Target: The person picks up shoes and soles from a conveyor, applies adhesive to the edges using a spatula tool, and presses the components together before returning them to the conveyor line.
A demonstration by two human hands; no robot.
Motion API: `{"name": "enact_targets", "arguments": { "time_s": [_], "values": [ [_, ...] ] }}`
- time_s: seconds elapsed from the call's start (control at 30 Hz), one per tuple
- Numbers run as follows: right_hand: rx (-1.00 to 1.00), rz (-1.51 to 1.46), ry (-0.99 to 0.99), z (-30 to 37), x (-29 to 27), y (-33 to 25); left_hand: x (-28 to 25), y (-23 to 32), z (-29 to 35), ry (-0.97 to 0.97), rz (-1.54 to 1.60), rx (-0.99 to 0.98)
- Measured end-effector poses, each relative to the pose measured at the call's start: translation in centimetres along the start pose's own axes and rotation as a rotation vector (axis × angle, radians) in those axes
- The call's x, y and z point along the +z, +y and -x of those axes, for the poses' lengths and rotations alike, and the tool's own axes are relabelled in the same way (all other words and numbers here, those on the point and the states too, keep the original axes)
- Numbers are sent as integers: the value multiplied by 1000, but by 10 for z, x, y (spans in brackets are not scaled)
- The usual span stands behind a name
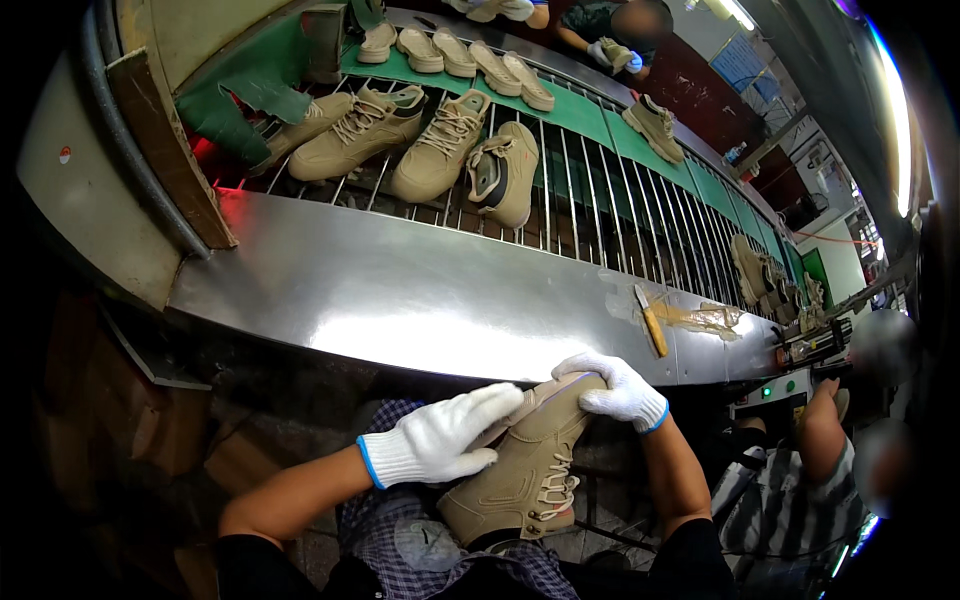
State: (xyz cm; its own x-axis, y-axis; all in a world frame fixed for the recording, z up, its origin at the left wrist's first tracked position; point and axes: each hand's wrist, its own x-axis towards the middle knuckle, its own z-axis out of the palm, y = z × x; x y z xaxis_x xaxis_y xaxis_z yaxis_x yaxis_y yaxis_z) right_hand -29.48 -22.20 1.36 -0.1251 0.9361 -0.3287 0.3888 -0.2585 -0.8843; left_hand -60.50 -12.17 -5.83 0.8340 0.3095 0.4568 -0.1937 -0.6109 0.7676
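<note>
A beige lace-up boot point(515, 475) lies tilted over my lap, its toe toward the metal bench and its laces facing right. My right hand point(618, 390), in a white glove with a blue cuff, is closed around the toe end. Against the pale sole point(545, 393) on the boot's left side is my left hand point(440, 437), gloved the same way. Its fingers run along the sole edge and its thumb sits lower, so it clasps the boot there. My left hand covers part of the sole.
Ahead is a shiny metal bench edge point(400, 290) with a roller rack point(580, 190) behind. Several beige shoes point(440, 145) and loose soles point(455, 52) rest there. A yellow-handled knife point(651, 322) lies beside brown tape. Co-workers point(790, 490) are at right and across.
</note>
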Motion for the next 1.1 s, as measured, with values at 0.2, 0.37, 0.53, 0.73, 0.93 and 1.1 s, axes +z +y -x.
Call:
{"name": "enact_targets", "arguments": {
  "time_s": [0.2,0.37,0.53,0.73,0.93,1.1],
  "values": [
    [32,8,35,0,8,-15,6,-3,-16,-125,228,-215],
    [19,43,32,2,7,-26,0,-6,-31,-7,567,-314],
    [14,28,-11,8,4,-19,-7,22,-23,-3,359,-326],
    [21,-34,23,0,17,-13,-8,22,-7,-60,239,-303],
    [20,-101,61,-1,26,-9,-1,32,26,46,196,-182],
    [-157,-150,250,-8,51,-19,-2,22,24,227,406,-447]
  ]
}}
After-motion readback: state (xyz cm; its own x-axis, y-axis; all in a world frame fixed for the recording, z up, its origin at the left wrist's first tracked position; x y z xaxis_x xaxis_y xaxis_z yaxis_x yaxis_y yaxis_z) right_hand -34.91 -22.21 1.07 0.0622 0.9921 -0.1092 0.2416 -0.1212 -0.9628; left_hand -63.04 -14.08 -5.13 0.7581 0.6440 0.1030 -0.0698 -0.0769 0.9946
